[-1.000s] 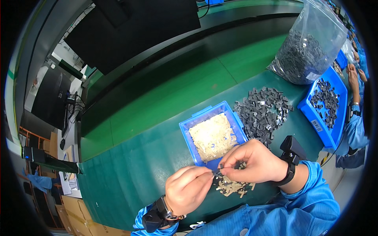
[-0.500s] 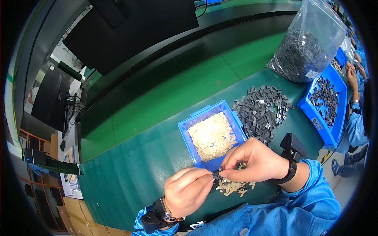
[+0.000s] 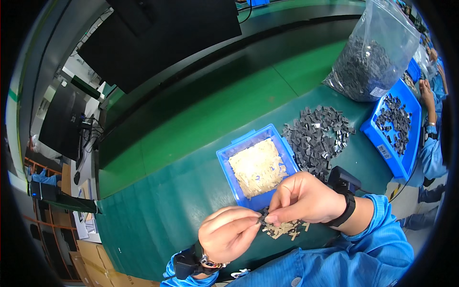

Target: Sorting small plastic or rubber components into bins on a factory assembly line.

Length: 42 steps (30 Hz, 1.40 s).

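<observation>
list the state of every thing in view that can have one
left hand: pinching small dark part
right hand: pinching the same part
near blue plastic bin: open, holding pale strips
far blue plastic bin: open, holding dark parts
clear plastic bag: upright, open-topped, partly full
loose grey parts pile: spread on the table

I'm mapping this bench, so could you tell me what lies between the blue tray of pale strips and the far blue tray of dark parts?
In the head view, a loose heap of small dark grey parts lies on the green mat between the tray of pale strips and the far tray.
</observation>
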Available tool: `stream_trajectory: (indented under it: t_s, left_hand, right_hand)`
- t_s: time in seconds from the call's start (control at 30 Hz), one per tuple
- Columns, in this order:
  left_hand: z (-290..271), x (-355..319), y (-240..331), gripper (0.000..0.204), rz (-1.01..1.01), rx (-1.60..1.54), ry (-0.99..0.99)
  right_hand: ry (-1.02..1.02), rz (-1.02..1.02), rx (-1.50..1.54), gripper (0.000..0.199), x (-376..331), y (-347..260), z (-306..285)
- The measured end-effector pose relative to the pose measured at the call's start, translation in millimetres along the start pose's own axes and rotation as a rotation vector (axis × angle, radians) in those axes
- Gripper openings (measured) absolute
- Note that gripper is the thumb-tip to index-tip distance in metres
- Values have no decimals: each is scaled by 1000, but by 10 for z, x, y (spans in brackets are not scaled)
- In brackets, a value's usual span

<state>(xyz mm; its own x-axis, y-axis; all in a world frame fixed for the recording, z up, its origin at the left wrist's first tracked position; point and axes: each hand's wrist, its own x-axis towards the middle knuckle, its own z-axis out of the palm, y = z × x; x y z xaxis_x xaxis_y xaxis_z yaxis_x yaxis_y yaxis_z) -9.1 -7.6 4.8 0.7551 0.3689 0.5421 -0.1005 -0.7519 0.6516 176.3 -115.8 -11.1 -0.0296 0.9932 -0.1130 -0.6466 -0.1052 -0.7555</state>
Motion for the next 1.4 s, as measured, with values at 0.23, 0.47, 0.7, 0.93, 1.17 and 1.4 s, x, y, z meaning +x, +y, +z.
stream_trajectory:
  t_s: [0.23, 0.47, 0.7, 0.93, 1.17, 1.4]
  left_hand:
    - [10, -18, 31, 13, -100, -110, 98]
    - [12, -1, 150, 11, -184, -4, 62]
    - [10, -6, 163, 19, -148, 41, 34]
    - [-43, 62, 135, 17, -123, 50, 100]
    - [17, 84, 89, 14, -98, 95, 78]
    - [4, 33, 77, 13, -122, 115, 77]
  right_hand:
    - [-136, -487, -668, 19, 31, -33, 20]
    - [-138, -767, -1250, 31, -34, -58, 112]
    - [40, -795, -1434, 25, -374, -151, 74]
    - [1279, -871, -1872, 27, -1320, -820, -750]
    - [1257, -640, -2038, 33, -1522, -755, -818]
    - [229, -254, -1621, 27, -942, 32, -128]
